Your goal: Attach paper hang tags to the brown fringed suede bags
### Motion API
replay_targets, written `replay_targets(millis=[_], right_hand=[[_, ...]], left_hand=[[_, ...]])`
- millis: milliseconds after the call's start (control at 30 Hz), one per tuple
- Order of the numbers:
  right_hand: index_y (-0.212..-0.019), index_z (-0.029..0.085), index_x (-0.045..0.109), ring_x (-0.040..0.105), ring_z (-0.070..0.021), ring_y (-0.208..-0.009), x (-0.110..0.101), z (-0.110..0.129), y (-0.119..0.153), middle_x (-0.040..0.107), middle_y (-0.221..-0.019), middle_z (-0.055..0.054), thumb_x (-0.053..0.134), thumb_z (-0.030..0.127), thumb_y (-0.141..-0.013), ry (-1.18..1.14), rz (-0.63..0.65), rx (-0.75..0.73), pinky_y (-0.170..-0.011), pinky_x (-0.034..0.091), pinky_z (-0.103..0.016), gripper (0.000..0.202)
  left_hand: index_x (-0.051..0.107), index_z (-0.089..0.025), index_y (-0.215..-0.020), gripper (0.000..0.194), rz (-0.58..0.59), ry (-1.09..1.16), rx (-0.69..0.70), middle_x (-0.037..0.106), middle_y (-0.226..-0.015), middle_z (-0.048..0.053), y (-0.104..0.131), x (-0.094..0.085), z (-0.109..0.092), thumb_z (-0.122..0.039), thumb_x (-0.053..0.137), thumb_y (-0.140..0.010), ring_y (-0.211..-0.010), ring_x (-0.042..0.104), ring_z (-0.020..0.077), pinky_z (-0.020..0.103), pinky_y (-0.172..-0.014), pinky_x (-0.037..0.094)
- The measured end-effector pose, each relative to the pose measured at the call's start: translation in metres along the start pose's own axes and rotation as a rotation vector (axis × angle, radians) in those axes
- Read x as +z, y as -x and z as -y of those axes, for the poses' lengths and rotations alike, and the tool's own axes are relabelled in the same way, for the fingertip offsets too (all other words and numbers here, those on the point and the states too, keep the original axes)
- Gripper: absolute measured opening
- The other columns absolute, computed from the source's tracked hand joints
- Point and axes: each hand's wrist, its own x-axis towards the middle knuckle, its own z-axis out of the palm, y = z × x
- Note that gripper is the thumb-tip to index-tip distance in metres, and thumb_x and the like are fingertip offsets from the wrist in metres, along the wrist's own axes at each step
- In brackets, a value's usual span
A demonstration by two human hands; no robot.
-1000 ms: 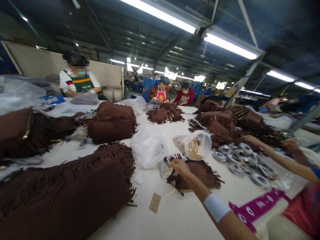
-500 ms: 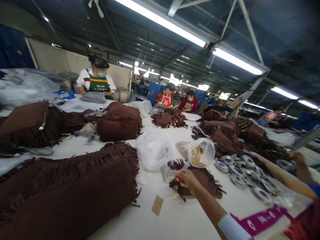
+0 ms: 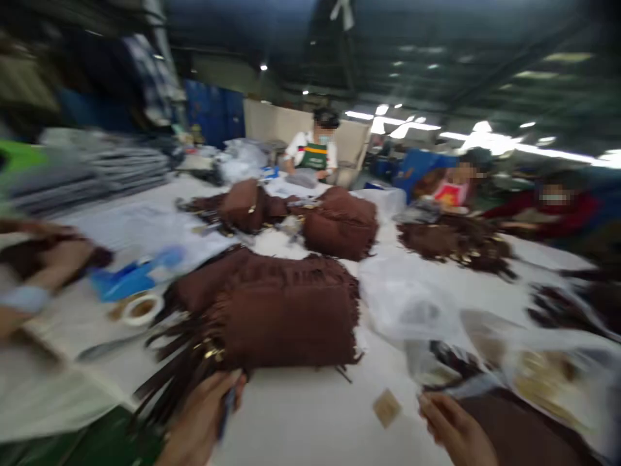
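Fringed brown bag [image 3: 286, 317] by the left hand [image 3: 201, 414], right hand [image 3: 453, 424] near a paper tag [image 3: 387, 408]

Nearest, the left hand has its fingers closed on a slender dark item [image 3: 226, 409], just beside the bag's near side and its spread of long fringe. The right hand's fingers are narrow, thumb close to fingertips; blur hides whether they pinch anything. The step in hand looks like small finger work between bag and tag, with neither hand lifting a bag. A next move would call for keeping the slender item clear of the fringe and finding the tag's edge with the fingertips.

The fringed brown bag lies flat on the white tabletop [image 3: 310, 414], left of the tag. A second brown bag [image 3: 519, 424] lies towards the near right corner, under a clear plastic bag [image 3: 548, 382] with tan pieces inside. To the left are a tape roll [image 3: 141, 309], a blue packet [image 3: 126, 278] and another person's hands [image 3: 68, 259] on brown material.

Beyond, a translucent bag [image 3: 407, 301] sits right of centre, with more brown bags [image 3: 339, 223] behind, and grey stacks [image 3: 92, 171] towards the far left. At the far edge a person in a green apron [image 3: 314, 157] handles something pale; two more people work at the right, blurred. Behind are blue panels [image 3: 213, 113], a pale partition [image 3: 272, 120] and bright ceiling lights [image 3: 398, 122].
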Motion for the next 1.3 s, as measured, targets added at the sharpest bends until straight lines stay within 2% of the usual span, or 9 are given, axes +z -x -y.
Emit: replay_targets(millis=[33,100,200,267,367,567,900,1100,1300], right_hand=[[-0.076,0.019,0.061,0.050,-0.0157,-0.051,0.021,0.014,0.010,0.053,-0.054,0.002,0.054,0.053,-0.078,-0.066,0.167,-0.073,-0.050,0.037,-0.025,0.034],[-0.080,0.019,0.059,0.051,-0.0137,-0.054,0.070,0.051,0.032,0.051,-0.057,0.004,0.051,0.049,-0.084,-0.188,0.423,-0.182,-0.052,0.038,-0.023,0.031],[-0.078,0.018,0.057,0.049,-0.0116,-0.054,0.143,0.117,0.062,0.048,-0.058,0.005,0.051,0.036,-0.086,-0.286,0.762,-0.307,-0.053,0.038,-0.021,0.020],[-0.077,0.018,0.057,0.049,-0.0106,-0.055,0.181,0.151,0.066,0.049,-0.060,0.005,0.051,0.025,-0.085,-0.304,0.806,-0.413,-0.053,0.037,-0.020,0.012],[-0.077,0.018,0.058,0.049,-0.0095,-0.056,0.213,0.172,0.059,0.053,-0.065,0.005,0.049,0.017,-0.086,-0.215,0.758,-0.567,-0.055,0.036,-0.019,0.013],[-0.081,0.020,0.058,0.054,-0.0112,-0.069,0.227,0.170,0.063,0.058,-0.077,0.002,0.043,0.021,-0.094,-0.026,0.663,-0.735,-0.063,0.037,-0.020,0.021],[-0.082,0.020,0.053,0.058,-0.0151,-0.069,0.233,0.183,0.069,0.060,-0.077,-0.001,0.038,0.018,-0.094,0.267,0.614,-0.704,-0.064,0.038,-0.023,0.019],[-0.082,0.020,0.053,0.062,-0.0166,-0.070,0.237,0.192,0.073,0.061,-0.079,-0.002,0.039,0.006,-0.088,0.448,0.605,-0.698,-0.063,0.038,-0.024,0.020],[-0.087,0.020,0.057,0.064,-0.0203,-0.070,0.243,0.197,0.078,0.063,-0.084,-0.003,0.047,-0.005,-0.076,0.780,0.477,-0.708,-0.056,0.032,-0.027,0.029]], left_hand=[[0.063,-0.009,-0.076,0.021,0.102,0.025,0.041,0.063,-0.065,0.004,0.001,-0.011,0.002,-0.026,0.074,-0.073,-0.056,0.055,0.0101,0.019,-0.052,0.045],[0.064,-0.009,-0.073,0.026,0.086,0.066,0.044,0.063,-0.064,0.004,0.001,-0.022,0.004,-0.030,0.077,-0.068,-0.054,0.054,0.0103,0.020,-0.051,0.043],[0.063,-0.010,-0.072,0.030,0.070,0.097,0.030,0.062,-0.063,0.004,0.000,-0.024,0.007,-0.035,0.078,-0.065,-0.052,0.054,0.0108,0.021,-0.051,0.043],[0.061,-0.011,-0.070,0.031,0.080,0.100,0.036,0.061,-0.060,0.003,0.001,-0.022,0.008,-0.036,0.077,-0.065,-0.050,0.053,0.0110,0.021,-0.050,0.041],[0.058,-0.013,-0.066,0.030,0.092,0.096,0.083,0.059,-0.054,0.002,0.002,-0.022,0.010,-0.038,0.075,-0.066,-0.048,0.050,0.0110,0.021,-0.049,0.038],[0.054,-0.016,-0.064,0.025,0.051,0.066,0.163,0.057,-0.051,-0.001,-0.006,-0.029,0.020,-0.035,0.069,-0.072,-0.049,0.047,0.0103,0.020,-0.050,0.033],[0.056,-0.016,-0.070,0.027,0.072,0.090,0.143,0.057,-0.058,-0.001,-0.013,-0.033,0.030,-0.039,0.068,-0.074,-0.055,0.048,0.0115,0.022,-0.055,0.035],[0.058,-0.016,-0.070,0.028,0.096,0.239,0.097,0.059,-0.059,-0.001,-0.011,-0.030,0.030,-0.038,0.074,-0.070,-0.054,0.048,0.0109,0.022,-0.055,0.035],[0.057,-0.016,-0.065,0.034,0.091,0.289,0.073,0.060,-0.055,-0.001,-0.011,-0.029,0.028,-0.042,0.078,-0.067,-0.051,0.048,0.0101,0.021,-0.054,0.035]])
